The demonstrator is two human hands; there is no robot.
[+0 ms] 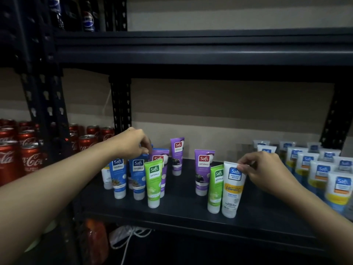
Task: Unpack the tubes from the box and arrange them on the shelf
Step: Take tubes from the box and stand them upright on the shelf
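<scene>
Stocking appears well advanced: shelf [181, 211] carries stocked rows [322, 176] right of the grip, mixed tubes [203, 169] left. Right hand [267, 171] pinches 1 white tube [232, 190] by its top, base down. Left hand [133, 144] curls over blue tubes [119, 173]; hold unconfirmed. Box unseen.

Left forearm [57, 178] bare, enters from near left, stretches toward far right. Left hand [133, 143] knuckles up, wrist bent, fingers curled, tips bunched downward; cannot tell what they pinch. Right forearm [315, 211] bare, enters from near right, angles far left. Right hand [265, 169] pinches top edge of white tube [233, 190], remaining fingers curled.
</scene>
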